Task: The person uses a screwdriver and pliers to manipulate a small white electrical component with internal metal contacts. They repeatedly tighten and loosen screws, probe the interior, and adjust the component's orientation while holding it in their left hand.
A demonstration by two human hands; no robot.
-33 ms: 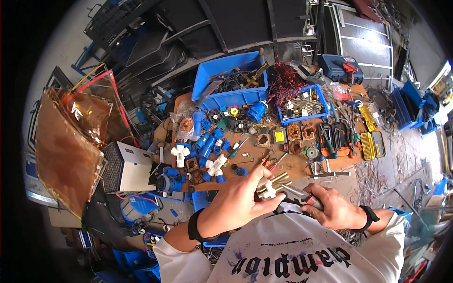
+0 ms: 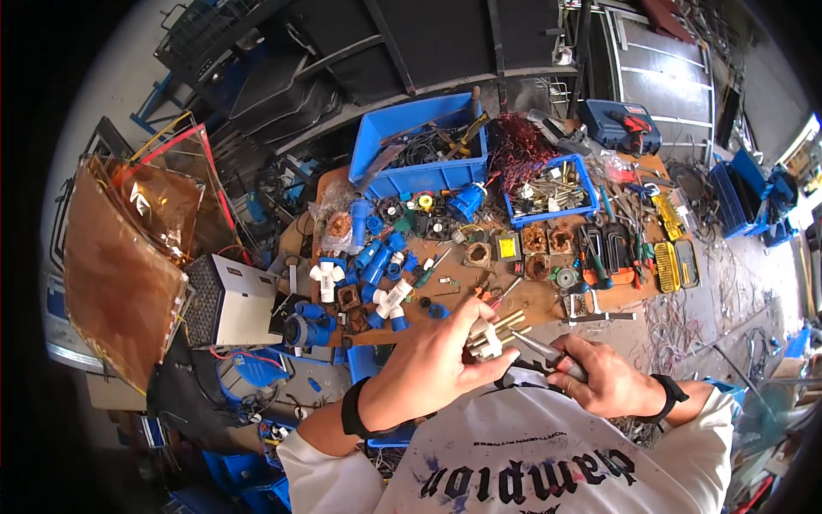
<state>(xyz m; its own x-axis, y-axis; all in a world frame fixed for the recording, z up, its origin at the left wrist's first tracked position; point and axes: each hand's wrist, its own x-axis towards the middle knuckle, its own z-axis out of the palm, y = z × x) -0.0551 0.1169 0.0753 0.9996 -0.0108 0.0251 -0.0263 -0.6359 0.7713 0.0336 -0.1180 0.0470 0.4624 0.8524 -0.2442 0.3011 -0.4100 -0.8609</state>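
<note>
Pinched between the thumb and fingers of my left hand [image 2: 419,368] is a small white block with several brass pins [image 2: 490,344] standing out of it, in front of my chest. The pins point right, away from my palm. In my right hand [image 2: 618,379] I grip a pair of pliers [image 2: 538,346]. Its pointed metal jaws reach left to just beside the pins. Whether the jaw tips touch a pin I cannot tell. My right fingers hide most of the handles.
A wooden workbench [image 2: 488,287] lies ahead. On it stand a large blue bin [image 2: 415,180], a blue tray of brass pieces [image 2: 552,190], blue and white plug housings [image 2: 394,295], and hand tools [image 2: 616,253]. A brown sheet panel [image 2: 120,274] leans at the left.
The brass pins have turned slightly in my left hand. Both hands and the pliers stay in almost the same place.
</note>
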